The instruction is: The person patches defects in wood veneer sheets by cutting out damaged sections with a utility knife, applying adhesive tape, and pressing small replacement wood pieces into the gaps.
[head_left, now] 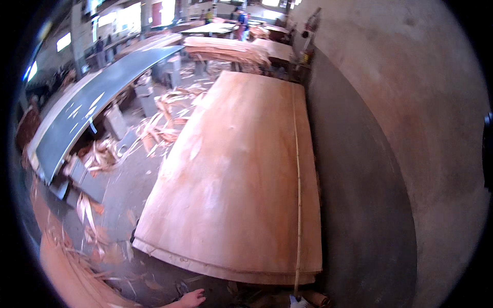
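A long, thin bamboo stick (299, 205) runs lengthwise over the right side of a large stack of pale wood veneer sheets (226, 174). At its near end, my right hand (298, 302), in what looks like a light glove, is closed around the stick at the lower edge of the view; most of that hand is cut off. My left hand (193, 298) is bare and holds nothing, its fingers stretched out to the right. It hangs apart from the stack, before its near left corner.
A concrete wall (370, 169) stands close along the right. To the left, a long dark-topped table (97, 102) rests on blocks, with veneer scraps (159, 123) littering the floor between. Another veneer pile (226, 50) lies beyond, and a person (242, 23) stands far back.
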The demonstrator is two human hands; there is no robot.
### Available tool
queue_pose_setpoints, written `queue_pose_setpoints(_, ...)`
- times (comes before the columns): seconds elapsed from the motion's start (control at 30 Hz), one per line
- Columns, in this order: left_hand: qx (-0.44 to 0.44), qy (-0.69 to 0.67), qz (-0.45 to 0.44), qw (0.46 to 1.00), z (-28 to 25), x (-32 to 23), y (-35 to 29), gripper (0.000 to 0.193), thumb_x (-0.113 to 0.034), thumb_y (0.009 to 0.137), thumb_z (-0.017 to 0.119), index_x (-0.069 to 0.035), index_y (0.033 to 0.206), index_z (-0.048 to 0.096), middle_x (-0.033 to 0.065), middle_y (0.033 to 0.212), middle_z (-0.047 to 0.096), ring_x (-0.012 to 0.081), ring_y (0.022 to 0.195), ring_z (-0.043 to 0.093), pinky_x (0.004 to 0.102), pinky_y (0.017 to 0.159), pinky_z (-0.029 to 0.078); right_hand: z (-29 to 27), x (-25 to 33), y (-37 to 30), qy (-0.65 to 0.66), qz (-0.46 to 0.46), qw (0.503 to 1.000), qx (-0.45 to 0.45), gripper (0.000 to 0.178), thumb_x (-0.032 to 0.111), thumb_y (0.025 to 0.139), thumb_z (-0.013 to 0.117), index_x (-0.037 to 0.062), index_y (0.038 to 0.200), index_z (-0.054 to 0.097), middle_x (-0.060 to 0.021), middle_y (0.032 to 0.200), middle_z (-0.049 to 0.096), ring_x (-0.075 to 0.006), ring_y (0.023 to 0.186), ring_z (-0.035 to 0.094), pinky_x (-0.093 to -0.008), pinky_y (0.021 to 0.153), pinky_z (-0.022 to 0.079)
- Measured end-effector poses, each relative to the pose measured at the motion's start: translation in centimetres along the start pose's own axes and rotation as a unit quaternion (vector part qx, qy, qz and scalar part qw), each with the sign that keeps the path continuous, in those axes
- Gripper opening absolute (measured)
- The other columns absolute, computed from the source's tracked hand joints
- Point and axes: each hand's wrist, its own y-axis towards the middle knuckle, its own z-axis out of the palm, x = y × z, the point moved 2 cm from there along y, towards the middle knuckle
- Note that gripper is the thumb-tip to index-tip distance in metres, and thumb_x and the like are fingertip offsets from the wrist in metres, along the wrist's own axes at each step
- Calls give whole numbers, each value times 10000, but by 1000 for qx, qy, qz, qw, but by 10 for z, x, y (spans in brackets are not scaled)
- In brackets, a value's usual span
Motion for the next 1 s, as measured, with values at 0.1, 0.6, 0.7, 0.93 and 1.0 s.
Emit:
queue_pose_setpoints(0.1, -4, -40, 58, 997, -40, -2, -29, 575, -371, 888, 548, -52, 1358, 462, 189, 1308, 543, 326, 1195, 536, 400, 1023, 416, 73, 58, -20, 149, -173, 972, -61, 212, 226, 836, 692, 22, 859, 639, -32, 728, 629, -179, 648, 557, -381, 611, 468)
queue_pose_setpoints(0.6, -330, -558, 340, 681, -466, 80, -315, 223, -135, 960, 483, -18, 788, 564, 37, 597, 541, 116, 537, 545, 463, 964, 474, 429, 292, -235, 181, -173, 966, 68, 249, 233, 831, 693, 118, 695, 518, 22, 499, 447, -97, 343, 365, -272, 318, 289)
queue_pose_setpoints(0.7, -263, -466, 577, 617, -531, 60, -389, 308, -147, 926, 535, -19, 648, 567, 41, 553, 506, 166, 503, 508, 594, 999, 392, 497, 333, -254, 109, -221, 966, 83, 253, 228, 858, 646, 121, 678, 504, 26, 493, 434, -95, 348, 360, -282, 317, 293)
queue_pose_setpoints(0.93, -119, -478, 787, 373, -665, 109, -478, 452, -349, 960, 502, -55, 618, 520, 35, 555, 470, 165, 401, 439, 624, 943, 432, 716, 412, -326, 80, -204, 960, 177, 317, 329, 854, 690, 115, 707, 509, 56, 461, 360, -62, 334, 295, -238, 315, 226)
queue_pose_setpoints(1.0, -138, -504, 797, 303, -709, 130, -486, 480, -358, 967, 494, -57, 593, 507, 21, 526, 444, 140, 376, 415, 629, 949, 425, 788, 436, -362, 68, -226, 951, 202, 321, 335, 854, 693, 110, 711, 513, 53, 464, 364, -63, 333, 293, -238, 315, 228)
